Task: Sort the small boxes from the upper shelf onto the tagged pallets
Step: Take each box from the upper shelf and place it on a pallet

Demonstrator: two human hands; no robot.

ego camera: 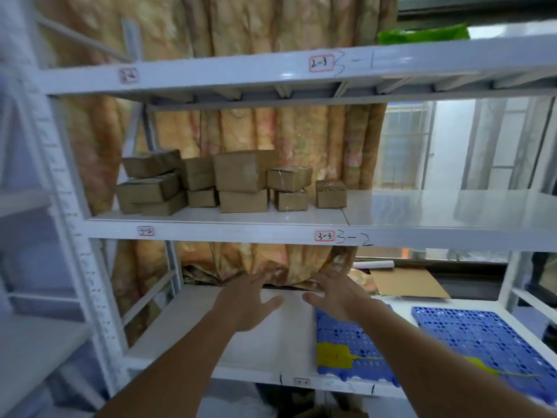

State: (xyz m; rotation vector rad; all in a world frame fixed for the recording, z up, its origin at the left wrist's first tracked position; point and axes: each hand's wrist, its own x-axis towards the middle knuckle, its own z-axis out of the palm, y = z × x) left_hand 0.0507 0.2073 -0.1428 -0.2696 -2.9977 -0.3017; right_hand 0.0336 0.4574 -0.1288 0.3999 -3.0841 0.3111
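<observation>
Several small brown cardboard boxes (pixel 241 179) are stacked on the left half of the middle shelf (pixel 422 215) of a white rack. On the shelf below lie two blue perforated pallets, one (pixel 346 342) with a yellow tag (pixel 331 356) and one (pixel 488 339) further right with a yellow-green tag. My left hand (pixel 247 300) and my right hand (pixel 337 294) are stretched out side by side above the lower shelf, fingers spread, holding nothing. Both hands are well below the boxes.
A patterned orange curtain (pixel 271 131) hangs behind the rack. A flat cardboard sheet (pixel 407 282) and a white roll lie at the back right of the lower shelf. Something green (pixel 422 33) lies on the top shelf. Another white rack stands at the left.
</observation>
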